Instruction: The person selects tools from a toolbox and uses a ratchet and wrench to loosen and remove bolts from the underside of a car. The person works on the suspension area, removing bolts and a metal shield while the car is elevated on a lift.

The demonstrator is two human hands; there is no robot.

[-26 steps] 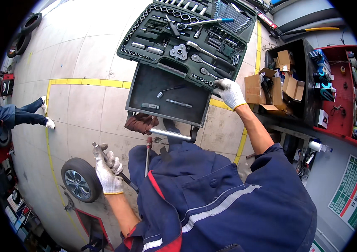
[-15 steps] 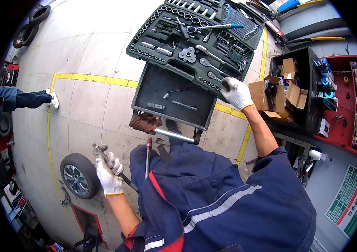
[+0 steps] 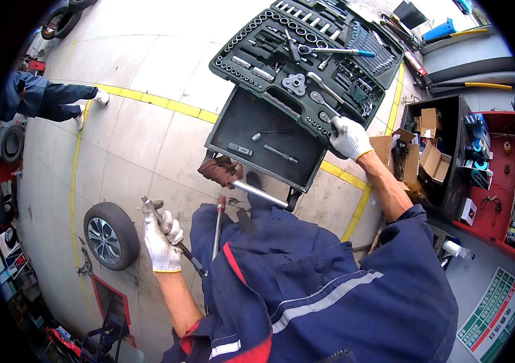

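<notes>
Right hand [image 3: 349,138] grips a tool in the socket case [image 3: 306,66], beside brown cardboard boxes [image 3: 427,145]; left hand [image 3: 161,239] clenches a ratchet [image 3: 175,239].

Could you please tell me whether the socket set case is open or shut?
Open: the socket set case lies spread flat, tools showing in one half.

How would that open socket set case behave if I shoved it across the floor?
The open tool case likely feels heavy: its tray is packed with metal sockets and wrenches. It should slide rather than tip, lying flat on smooth concrete. Loose pieces in the lid may rattle.
</notes>
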